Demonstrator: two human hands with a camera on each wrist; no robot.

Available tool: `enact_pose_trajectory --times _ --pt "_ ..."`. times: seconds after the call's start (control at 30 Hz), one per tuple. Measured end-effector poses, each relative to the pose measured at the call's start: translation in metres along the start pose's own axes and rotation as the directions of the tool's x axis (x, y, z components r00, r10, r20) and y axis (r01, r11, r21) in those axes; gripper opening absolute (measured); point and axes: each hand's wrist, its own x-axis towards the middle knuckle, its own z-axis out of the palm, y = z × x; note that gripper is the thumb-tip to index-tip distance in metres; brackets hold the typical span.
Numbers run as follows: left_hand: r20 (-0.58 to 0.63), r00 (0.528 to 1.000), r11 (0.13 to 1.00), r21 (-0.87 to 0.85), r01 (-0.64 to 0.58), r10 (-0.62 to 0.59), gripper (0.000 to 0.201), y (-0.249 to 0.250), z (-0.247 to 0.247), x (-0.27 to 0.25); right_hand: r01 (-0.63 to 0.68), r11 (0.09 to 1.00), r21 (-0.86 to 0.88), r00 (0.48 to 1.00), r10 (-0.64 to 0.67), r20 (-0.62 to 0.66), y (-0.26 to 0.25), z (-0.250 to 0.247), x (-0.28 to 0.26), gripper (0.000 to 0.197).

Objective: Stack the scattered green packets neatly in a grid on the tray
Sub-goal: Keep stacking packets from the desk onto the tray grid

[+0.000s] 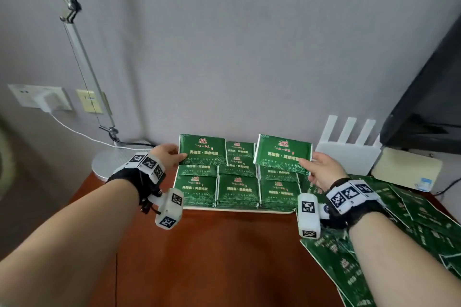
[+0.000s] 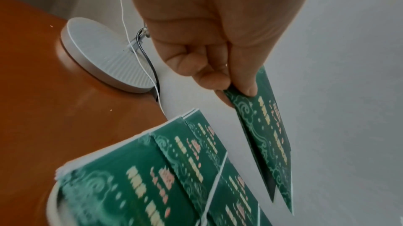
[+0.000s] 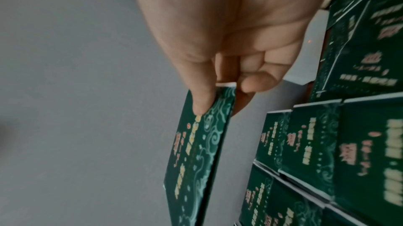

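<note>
Mid-placing step: left hand (image 1: 167, 157) & right hand (image 1: 321, 169) each pinching a green packet (image 1: 202, 149) / (image 1: 283, 152) above tray (image 1: 239, 209) stacks, next lowering squarely onto back-row piles w/ edges aligned.

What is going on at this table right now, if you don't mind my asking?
A person is sorting green packets onto a tray. The left hand pinches one packet above the tray's back left, and the right hand pinches another above its back right. The tray already holds neat stacks, while a loose pile waits on the right.
</note>
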Motion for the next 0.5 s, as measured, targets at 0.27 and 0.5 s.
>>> enact_pose_trajectory --times 0.27,0.5 --pt "0.05 0.995 0.996 -0.019 0.084 -0.083 0.027 -0.014 -0.007 0.095 -0.1 0.991 -0.094 0.994 0.104 0.043 -0.019 0.07 0.095 0.037" --pt "0.132 0.975 0.98 -0.069 0.188 -0.178 0.027 -0.034 0.017 0.164 -0.162 0.96 -0.227 0.983 0.177 0.047 0.004 0.118 0.162 0.038"
